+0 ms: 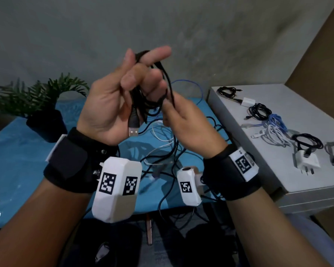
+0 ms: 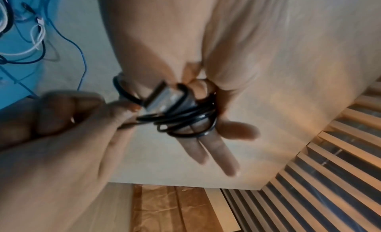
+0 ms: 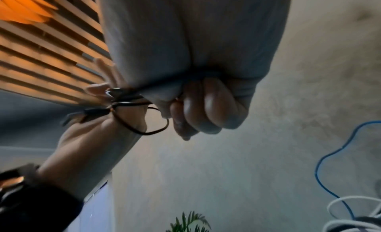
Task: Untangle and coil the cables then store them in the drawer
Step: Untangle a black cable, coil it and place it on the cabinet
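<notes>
The left hand (image 1: 108,105) holds a black cable (image 1: 154,93) looped around its raised fingers, USB plug (image 1: 133,130) dangling at six o'clock. The right hand (image 1: 189,128), at three o'clock, pinches a strand. Beyond, tangled cables (image 1: 168,151) cover the blue counter (image 1: 17,155); coiled cables (image 1: 274,122) lie at two o'clock on a white cabinet (image 1: 229,135).

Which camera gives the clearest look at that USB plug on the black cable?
The head view: the USB plug hangs sharp below the left hand, metal end downward. The left wrist view shows it close but blurred among the black cable loops. In the right wrist view I cannot make it out.
</notes>
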Tool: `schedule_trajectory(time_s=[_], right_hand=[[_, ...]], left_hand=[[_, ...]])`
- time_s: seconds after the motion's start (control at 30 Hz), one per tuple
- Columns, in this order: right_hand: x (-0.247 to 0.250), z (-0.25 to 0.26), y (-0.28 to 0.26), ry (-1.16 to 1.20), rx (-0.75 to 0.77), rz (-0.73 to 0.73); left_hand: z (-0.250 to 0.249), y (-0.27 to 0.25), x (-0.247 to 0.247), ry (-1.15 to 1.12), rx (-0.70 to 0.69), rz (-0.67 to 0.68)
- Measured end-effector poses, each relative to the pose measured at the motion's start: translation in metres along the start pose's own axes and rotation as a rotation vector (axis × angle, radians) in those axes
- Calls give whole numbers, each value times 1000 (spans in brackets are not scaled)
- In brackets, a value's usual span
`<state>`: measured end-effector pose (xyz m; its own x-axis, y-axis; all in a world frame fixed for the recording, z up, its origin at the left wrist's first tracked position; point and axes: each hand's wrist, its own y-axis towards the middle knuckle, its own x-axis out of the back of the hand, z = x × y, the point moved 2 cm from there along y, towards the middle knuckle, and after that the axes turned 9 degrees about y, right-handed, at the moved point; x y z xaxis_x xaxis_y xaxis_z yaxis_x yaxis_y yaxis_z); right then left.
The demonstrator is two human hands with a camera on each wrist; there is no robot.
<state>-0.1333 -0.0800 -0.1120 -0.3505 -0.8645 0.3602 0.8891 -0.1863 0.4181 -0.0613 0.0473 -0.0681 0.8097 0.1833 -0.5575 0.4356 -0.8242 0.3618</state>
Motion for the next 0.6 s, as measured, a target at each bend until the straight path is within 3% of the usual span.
schedule_trajectory(time_s=[0.1, 0.17, 0.27, 0.37, 0.43, 0.5, 0.6], right_hand=[[-14, 7, -5, -150, -74, 148], [-20, 10, -7, -214, -97, 208], [-19, 14, -8, -293, -95, 249], [-9, 15, -6, -380, -98, 270], [-1, 16, -6, -413, -90, 265], [9, 16, -4, -436, -87, 225], [25, 16, -3, -479, -82, 125]], left_hand=[[3, 2, 1, 143, -79, -168], [6, 4, 3, 413, -119, -277], [9, 4, 9, 1036, -173, -383], [16, 3, 12, 1729, -222, -352], [22, 4, 13, 2083, -154, -309], [25, 5, 14, 2213, -41, -260], [24, 5, 15, 2021, 166, -189]])
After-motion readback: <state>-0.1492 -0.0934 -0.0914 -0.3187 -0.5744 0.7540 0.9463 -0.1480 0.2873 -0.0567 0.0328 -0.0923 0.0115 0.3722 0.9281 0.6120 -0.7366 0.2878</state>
